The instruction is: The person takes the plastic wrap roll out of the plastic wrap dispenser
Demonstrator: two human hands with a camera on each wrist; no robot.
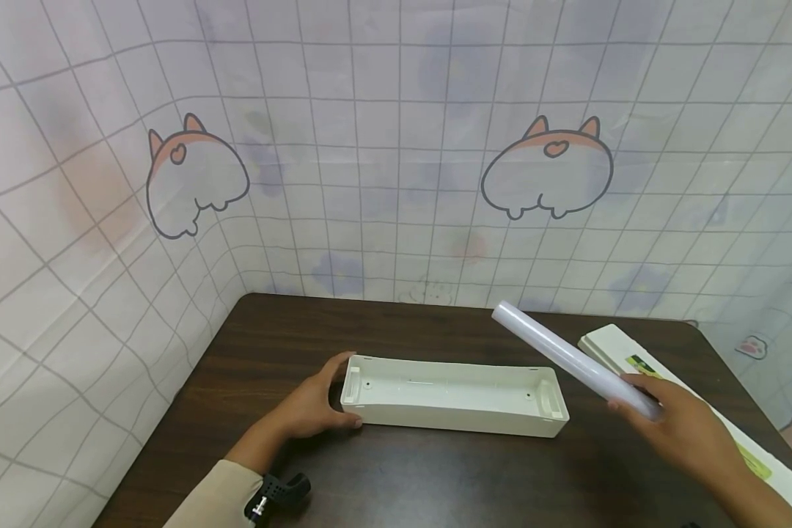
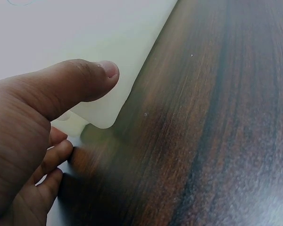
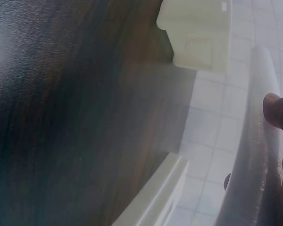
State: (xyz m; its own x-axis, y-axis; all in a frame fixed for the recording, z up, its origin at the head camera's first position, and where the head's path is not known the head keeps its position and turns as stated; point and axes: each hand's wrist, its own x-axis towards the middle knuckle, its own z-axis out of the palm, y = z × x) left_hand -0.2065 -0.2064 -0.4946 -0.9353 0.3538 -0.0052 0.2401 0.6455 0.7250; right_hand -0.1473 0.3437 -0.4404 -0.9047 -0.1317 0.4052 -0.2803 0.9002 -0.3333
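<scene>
A long white open-topped plastic box (image 1: 455, 416) lies on the dark table in the head view. My left hand (image 1: 313, 403) grips its left end, thumb on the front side and fingers around the back. In the left wrist view the thumb (image 2: 80, 82) lies against the box's wall (image 2: 127, 52). My right hand (image 1: 680, 425) holds a white translucent roll (image 1: 567, 352) by its lower end, tilted up to the left and raised over the table. The right wrist view shows the thumb (image 3: 276, 110) pressed on the roll (image 3: 254, 155).
Under the right hand lies a long white flat piece (image 1: 623, 348) with green labels, along the table's right side. The dark wood table (image 1: 402, 469) ends at a grid-patterned cloth (image 1: 383, 176) behind and at the sides. A dark wristband (image 1: 273, 497) is on the left wrist.
</scene>
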